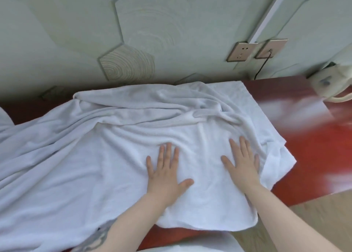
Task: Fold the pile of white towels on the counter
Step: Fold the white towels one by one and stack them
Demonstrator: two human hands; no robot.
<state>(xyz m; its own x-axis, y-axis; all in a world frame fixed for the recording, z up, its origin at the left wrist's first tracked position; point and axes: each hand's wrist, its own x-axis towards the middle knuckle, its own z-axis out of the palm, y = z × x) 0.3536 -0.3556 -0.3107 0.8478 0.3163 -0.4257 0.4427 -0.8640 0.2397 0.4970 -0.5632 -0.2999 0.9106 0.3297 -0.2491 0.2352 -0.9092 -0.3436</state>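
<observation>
A large white towel (118, 137) lies spread and rumpled over the red counter (312, 152), its near edge hanging over the counter's front. My left hand (165, 171) lies flat on the towel with straight, spread fingers. My right hand (242, 162) presses flat on it too, a hand's width to the right. More white cloth (38, 156) trails off to the left, and a lower layer (280, 160) sticks out at the right edge.
A pale wall with hexagon panels (127, 66) rises behind the counter, with two sockets (242, 51) and a black cable (261, 68). A cream telephone (329, 87) sits at the counter's far right. Wooden floor (323, 217) shows at the lower right.
</observation>
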